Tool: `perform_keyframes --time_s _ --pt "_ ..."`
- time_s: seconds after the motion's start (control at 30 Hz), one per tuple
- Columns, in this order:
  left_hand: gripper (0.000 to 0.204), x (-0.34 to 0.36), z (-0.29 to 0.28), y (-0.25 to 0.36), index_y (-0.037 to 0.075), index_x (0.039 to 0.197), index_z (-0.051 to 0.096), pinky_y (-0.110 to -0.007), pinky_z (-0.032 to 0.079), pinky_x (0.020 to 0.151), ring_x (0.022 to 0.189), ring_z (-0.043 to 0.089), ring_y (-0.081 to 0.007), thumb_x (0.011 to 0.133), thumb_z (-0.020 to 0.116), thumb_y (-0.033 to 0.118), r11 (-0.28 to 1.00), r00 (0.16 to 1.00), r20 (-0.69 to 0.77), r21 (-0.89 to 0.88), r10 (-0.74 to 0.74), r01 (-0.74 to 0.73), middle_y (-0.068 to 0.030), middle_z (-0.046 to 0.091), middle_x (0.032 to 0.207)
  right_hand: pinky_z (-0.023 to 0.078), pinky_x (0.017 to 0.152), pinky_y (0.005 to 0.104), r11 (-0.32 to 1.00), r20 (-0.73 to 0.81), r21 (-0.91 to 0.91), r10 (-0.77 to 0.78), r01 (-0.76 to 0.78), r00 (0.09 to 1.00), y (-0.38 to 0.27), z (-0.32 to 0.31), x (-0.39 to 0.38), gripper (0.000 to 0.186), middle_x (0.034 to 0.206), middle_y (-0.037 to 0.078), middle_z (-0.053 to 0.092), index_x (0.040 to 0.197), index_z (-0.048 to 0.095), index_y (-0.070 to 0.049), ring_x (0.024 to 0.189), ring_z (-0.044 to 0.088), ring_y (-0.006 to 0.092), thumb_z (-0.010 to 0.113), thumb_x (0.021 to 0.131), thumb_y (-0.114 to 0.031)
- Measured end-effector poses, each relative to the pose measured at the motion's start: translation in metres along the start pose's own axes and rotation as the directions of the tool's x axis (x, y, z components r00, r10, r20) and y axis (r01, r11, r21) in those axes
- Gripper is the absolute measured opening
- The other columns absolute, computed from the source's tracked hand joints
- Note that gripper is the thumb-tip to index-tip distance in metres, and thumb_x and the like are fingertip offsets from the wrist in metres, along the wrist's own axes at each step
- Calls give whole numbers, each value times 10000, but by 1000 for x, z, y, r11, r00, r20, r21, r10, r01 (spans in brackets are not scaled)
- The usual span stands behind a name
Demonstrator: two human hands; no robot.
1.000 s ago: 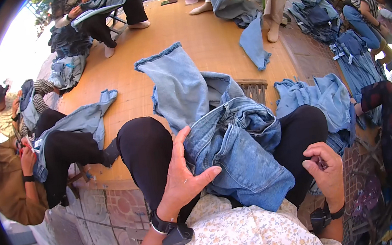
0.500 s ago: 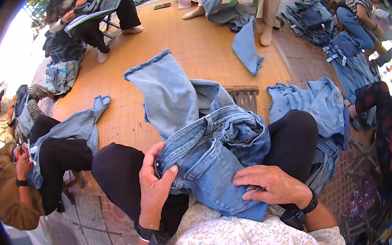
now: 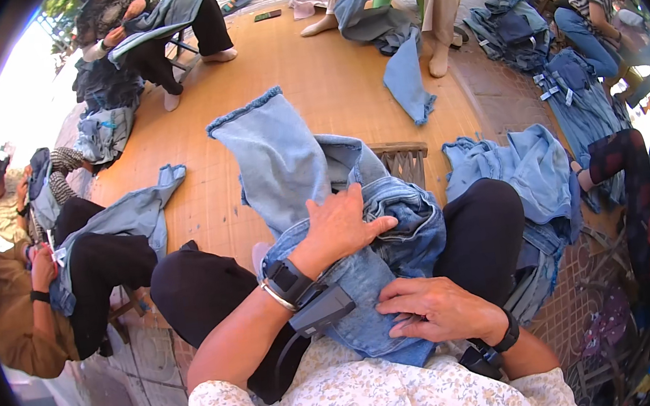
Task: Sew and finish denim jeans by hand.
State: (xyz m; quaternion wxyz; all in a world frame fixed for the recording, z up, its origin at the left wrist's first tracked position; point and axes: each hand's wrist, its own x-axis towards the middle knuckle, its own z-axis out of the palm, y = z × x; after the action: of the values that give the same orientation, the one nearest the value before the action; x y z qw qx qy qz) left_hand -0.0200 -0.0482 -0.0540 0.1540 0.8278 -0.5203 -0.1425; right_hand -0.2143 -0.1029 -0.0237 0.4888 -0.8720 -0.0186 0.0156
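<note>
A pair of blue jeans (image 3: 365,321) lies bunched across my lap. One pale, frayed-hem leg (image 3: 273,157) stretches forward over the mat, and the darker waist part is rolled up near my right knee. My left hand (image 3: 340,229) reaches across the middle of the jeans, fingers apart and thumb stretched out, holding nothing. Over the lower part of the denim rests my right hand (image 3: 443,309), its fingers curled against the thumb on the cloth. Both wrists carry black straps with small dark devices. My left forearm hides part of the waistband.
An orange-brown mat (image 3: 212,112) spreads ahead, with a small wooden stool (image 3: 406,164) just beyond the jeans. More light denim (image 3: 516,175) is heaped beside my right knee. Several people sit around with denim on their laps. Further denim piles (image 3: 509,29) stand at the right.
My left hand has left the jeans' left edge and swung rightward and forward over their middle, its fingers spreading. My right hand stays nearly in place on the cloth.
</note>
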Motion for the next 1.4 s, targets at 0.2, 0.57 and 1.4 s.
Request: perform_keyframes --time_s 0.2,0.57,1.4 --pt "400 15 17 -20 -29 638 547 -429 406 591 552 515 -342 725 598 357 980 999 7 -196 -34 34 -161 553 561 481 740 341 996 -78 78 -25 31 997 5 2 -11 270 1046 94 588 971 631 -9 893 592 272 677 774 -188" --pt "318 -31 -10 17 -31 658 557 -235 302 486 572 384 -23 877 546 200 187 976 214 -958 -35 217 79 479 603 439 517 195 989 -562 126 9 75 827 -9 -12 -17 134 808 64 641 841 641 -1 616 571 86 711 727 7" --pt "217 -54 -6 22 -13 878 611 -235 511 602 656 613 -100 893 531 188 -357 877 479 -827 -41 435 -41 644 802 401 499 202 993 -664 95 120 -76 738 -8 -20 -15 171 774 57 601 899 630 4 587 532 76 650 744 73"
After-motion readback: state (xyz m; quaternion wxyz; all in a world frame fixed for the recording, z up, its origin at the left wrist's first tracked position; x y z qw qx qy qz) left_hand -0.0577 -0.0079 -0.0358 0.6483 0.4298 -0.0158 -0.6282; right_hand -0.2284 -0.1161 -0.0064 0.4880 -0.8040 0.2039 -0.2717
